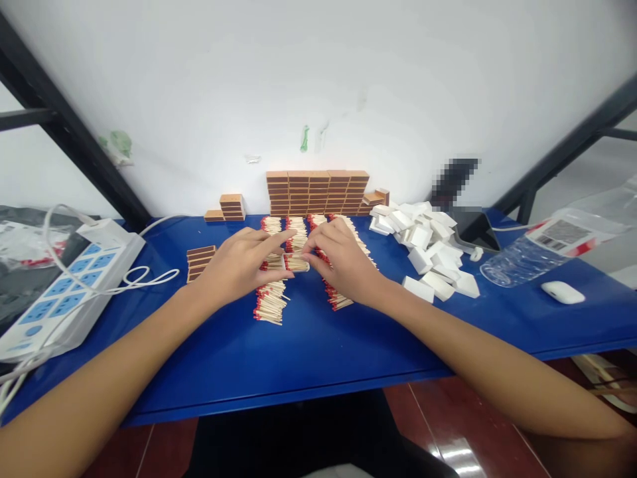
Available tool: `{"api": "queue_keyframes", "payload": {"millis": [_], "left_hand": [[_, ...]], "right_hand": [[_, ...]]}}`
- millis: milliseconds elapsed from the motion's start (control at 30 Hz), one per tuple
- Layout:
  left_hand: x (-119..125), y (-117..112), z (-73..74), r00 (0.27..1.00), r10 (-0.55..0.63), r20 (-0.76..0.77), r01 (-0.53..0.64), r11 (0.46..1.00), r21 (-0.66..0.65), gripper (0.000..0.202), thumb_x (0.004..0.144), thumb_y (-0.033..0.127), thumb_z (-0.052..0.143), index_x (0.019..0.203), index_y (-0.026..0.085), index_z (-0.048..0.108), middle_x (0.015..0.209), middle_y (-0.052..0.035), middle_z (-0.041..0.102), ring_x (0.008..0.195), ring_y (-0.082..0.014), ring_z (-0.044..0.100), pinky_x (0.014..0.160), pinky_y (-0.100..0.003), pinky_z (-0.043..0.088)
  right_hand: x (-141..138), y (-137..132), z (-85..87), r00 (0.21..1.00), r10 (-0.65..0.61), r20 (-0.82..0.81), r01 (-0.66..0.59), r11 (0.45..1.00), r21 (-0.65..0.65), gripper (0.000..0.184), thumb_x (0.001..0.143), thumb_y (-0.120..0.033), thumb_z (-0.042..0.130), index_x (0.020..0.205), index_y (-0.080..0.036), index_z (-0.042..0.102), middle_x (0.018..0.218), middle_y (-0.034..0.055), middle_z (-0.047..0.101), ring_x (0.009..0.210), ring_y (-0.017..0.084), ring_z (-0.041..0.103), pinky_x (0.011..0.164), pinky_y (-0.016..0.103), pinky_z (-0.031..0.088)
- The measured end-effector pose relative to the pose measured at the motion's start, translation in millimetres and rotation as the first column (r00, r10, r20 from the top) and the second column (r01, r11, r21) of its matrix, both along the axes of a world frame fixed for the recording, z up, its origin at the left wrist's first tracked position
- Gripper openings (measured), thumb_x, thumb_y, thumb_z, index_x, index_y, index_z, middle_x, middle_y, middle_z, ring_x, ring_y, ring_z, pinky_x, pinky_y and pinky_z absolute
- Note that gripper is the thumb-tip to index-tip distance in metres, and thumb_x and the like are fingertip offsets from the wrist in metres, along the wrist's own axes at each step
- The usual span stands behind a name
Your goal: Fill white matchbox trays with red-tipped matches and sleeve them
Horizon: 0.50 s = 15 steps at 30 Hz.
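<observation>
Between the thumb and fingers of my left hand (239, 262) is a small white matchbox tray (297, 263) filled with red-tipped matches. My right hand (343, 255) curls in from the other side, its fingertips drawn together at the tray's right end; whatever they pinch is hidden. Loose matches lie in rows beneath and around both hands, including a left row (271, 302) under my left hand and a right row (341, 295) beside my right palm. My hands cover parts of these rows.
Brown matchbox sleeves (318, 192) form a stacked wall at the back, with smaller stacks (202, 259) to the left. White trays (432, 245) are heaped right. A power strip (74, 285) with cables stands left; a plastic bottle (527, 255) and white earbud case (562, 292) lie right.
</observation>
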State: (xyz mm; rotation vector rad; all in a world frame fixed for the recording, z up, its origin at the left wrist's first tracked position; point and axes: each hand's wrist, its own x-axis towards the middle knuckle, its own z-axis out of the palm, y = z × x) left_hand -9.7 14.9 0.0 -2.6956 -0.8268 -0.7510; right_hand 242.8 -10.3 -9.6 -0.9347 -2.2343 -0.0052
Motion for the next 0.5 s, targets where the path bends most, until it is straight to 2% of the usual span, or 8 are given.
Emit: {"api": "queue_keyframes", "payload": {"millis": [200, 367, 500], "left_hand": [[5, -5, -1.9, 1.000, -0.015, 0.027, 0.015, 1.000, -0.014, 0.069, 0.092, 0.055, 0.071, 0.149, 0.022, 0.050, 0.105, -0.0077, 0.079, 0.095, -0.0255, 0.071, 0.090, -0.039, 0.052], [-7, 4, 6.2, 0.997, 0.073, 0.025, -0.072, 0.997, -0.013, 0.070, 0.093, 0.058, 0.069, 0.150, 0.023, 0.050, 0.104, -0.0077, 0.079, 0.098, -0.0266, 0.072, 0.091, -0.040, 0.052], [-16, 11, 14.5, 0.990, 0.129, 0.059, -0.129, 0.992, -0.010, 0.068, 0.093, 0.058, 0.069, 0.149, 0.024, 0.051, 0.107, -0.0063, 0.080, 0.102, -0.0270, 0.072, 0.092, -0.039, 0.051]], "right_hand": [[-2, -3, -2.6, 1.000, 0.015, 0.027, -0.015, 1.000, -0.005, 0.015, 0.104, -0.026, 0.055, 0.095, -0.022, 0.065, 0.101, 0.0091, 0.065, 0.098, 0.026, 0.048, 0.090, 0.044, 0.041], [6, 3, 1.1, 0.998, 0.001, 0.056, 0.001, 1.000, -0.030, 0.017, 0.103, -0.023, 0.055, 0.098, -0.021, 0.071, 0.101, 0.0100, 0.065, 0.098, 0.026, 0.049, 0.093, 0.046, 0.042], [12, 10, -3.6, 0.985, 0.028, 0.168, -0.020, 0.999, -0.046, 0.017, 0.101, -0.019, 0.058, 0.107, -0.021, 0.074, 0.105, 0.0114, 0.063, 0.101, 0.027, 0.048, 0.091, 0.045, 0.042]]}}
